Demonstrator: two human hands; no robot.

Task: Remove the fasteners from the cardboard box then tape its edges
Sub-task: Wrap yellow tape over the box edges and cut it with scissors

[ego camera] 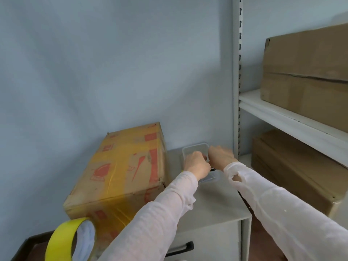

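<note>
**Both hands at a clear tub, taped box set aside to their left**

Far to the left of the hands and nearest the camera, a roll of yellow tape (58, 236) stands on edge. Just left of the hands, the cardboard box (116, 172) lies on a grey bench (216, 200), pushed against the wall. Wide yellow tape bands cross its top and wrap its near end.

The left hand (196, 165) is curled with its back to the camera. The right hand (221, 155) is close beside it, fingers bent downward. Both hover over a clear plastic container (195, 147) at the back of the bench. A small dark item shows between them, but whether either hand grips it cannot be told.

To the right of the hands, a shelf rack (282, 113) holds plain brown boxes (305, 72).

The taping looks largely done. No fasteners can be made out on the box. Any untaped edges on its hidden sides cannot be judged.
</note>
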